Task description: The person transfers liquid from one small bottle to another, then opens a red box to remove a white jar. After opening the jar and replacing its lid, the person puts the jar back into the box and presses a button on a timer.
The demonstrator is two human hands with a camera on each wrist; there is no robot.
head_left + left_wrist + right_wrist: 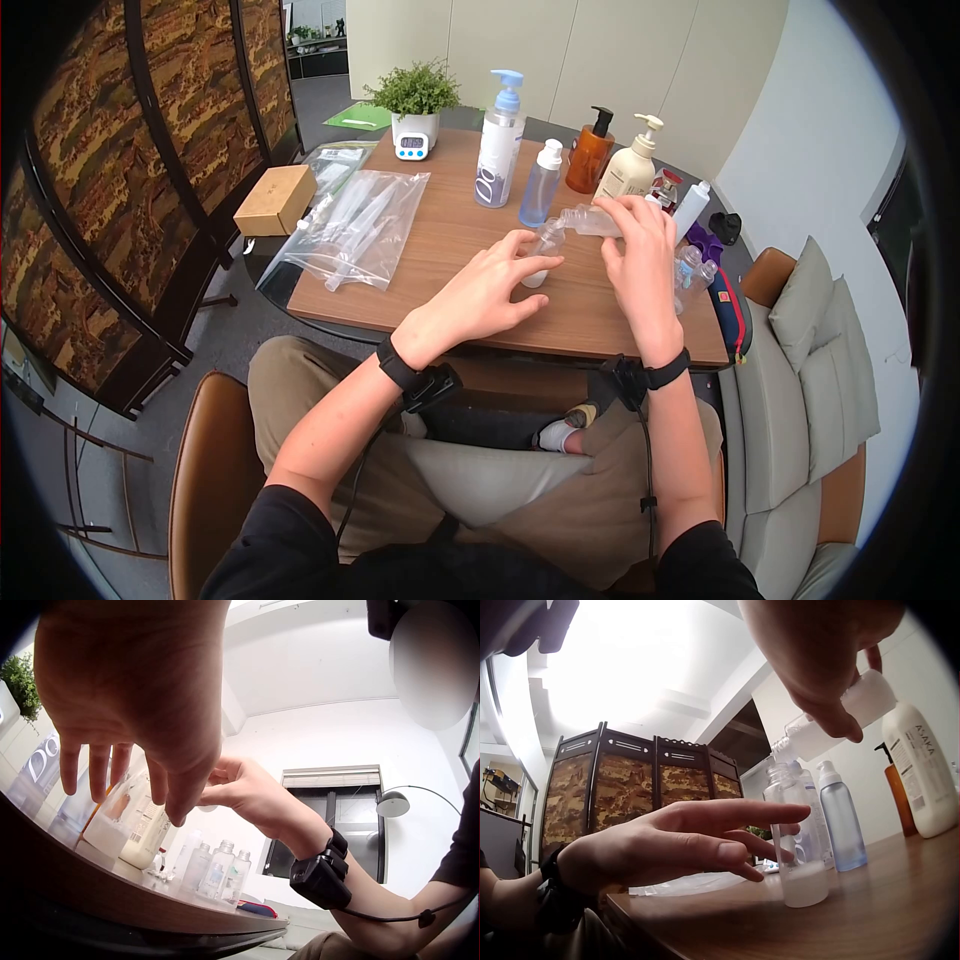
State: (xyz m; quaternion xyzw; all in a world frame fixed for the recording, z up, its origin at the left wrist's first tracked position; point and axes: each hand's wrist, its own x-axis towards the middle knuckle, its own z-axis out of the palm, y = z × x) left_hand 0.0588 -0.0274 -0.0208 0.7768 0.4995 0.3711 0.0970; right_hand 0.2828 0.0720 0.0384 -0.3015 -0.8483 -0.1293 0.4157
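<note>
My right hand grips a small clear bottle with whitish contents, tilted nearly sideways. Its neck is right at the mouth of a second clear bottle, which stands upright on the table. Whitish liquid or foam shows in the lower part of that standing bottle. My left hand is beside it, fingers fairly straight, fingertips right at its side and not curled round it. Just behind stands a blue translucent bottle with a white cap.
A tall pump bottle, an amber pump bottle and a cream pump bottle stand farther back. Several small clear bottles are at the right. A plastic bag, a cardboard box, a timer and a potted plant are at the left.
</note>
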